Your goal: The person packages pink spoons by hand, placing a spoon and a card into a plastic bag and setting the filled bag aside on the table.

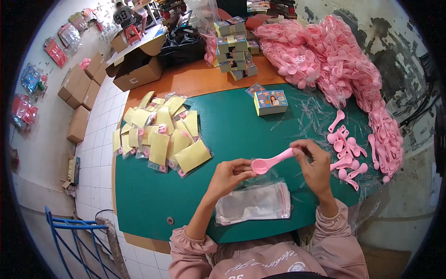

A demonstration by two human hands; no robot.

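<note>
A pink plastic spoon (275, 160) is held level above the green table mat between both hands. The fingers of my left hand (228, 176) pinch its bowl, while my right hand (316, 168) grips the end of the handle. Just below the spoon lies a stack of clear plastic bags (253, 203). To the right of my right hand, several loose pink spoons (343, 145) are scattered on the mat. Behind the spoon stands a stack of printed cards (271, 103).
At left on the green mat (153, 200) sits a heap of packets with yellow cards (160, 142). A large mound of bagged pink spoons (344, 60) fills the right back. Banded card stacks (232, 51) and an open carton (137, 72) stand behind. A person (125, 16) sits far off.
</note>
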